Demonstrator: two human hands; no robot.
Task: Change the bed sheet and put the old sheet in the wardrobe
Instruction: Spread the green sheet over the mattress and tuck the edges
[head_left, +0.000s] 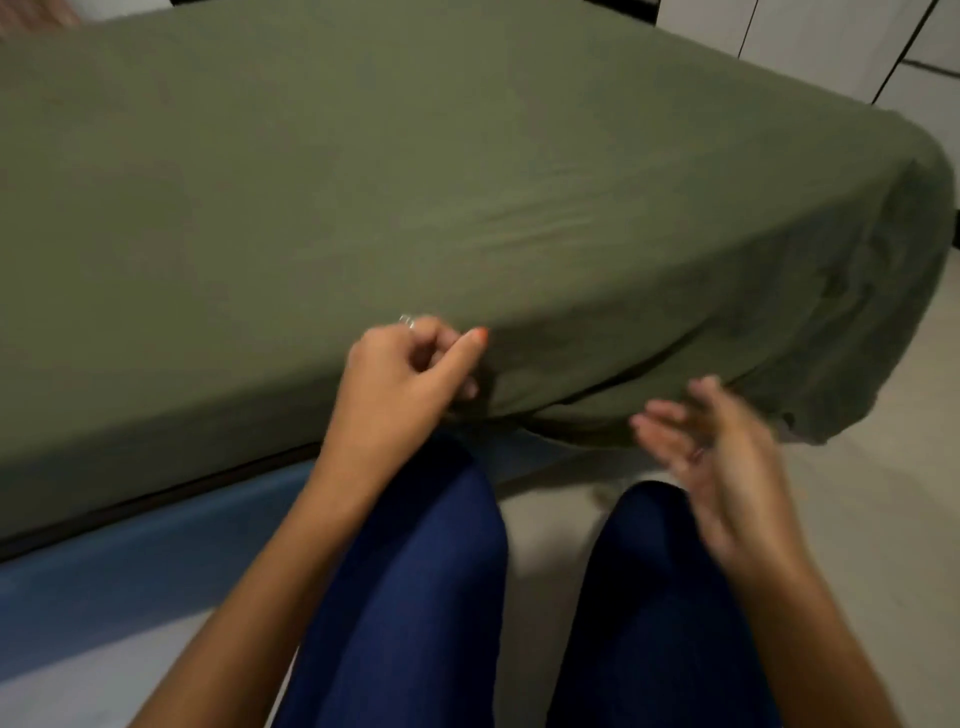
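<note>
My left hand (410, 364), fingers curled loosely against the hanging side of the green sheet (467, 171) stretched over the mattress ahead, is nearer its hem than my blurred, spread right hand (711, 447), which holds nothing below the loose corner.

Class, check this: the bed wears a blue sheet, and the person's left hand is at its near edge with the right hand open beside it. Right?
Not quite. The head view shows the sheet is olive green; left hand and right hand are as described.
</note>
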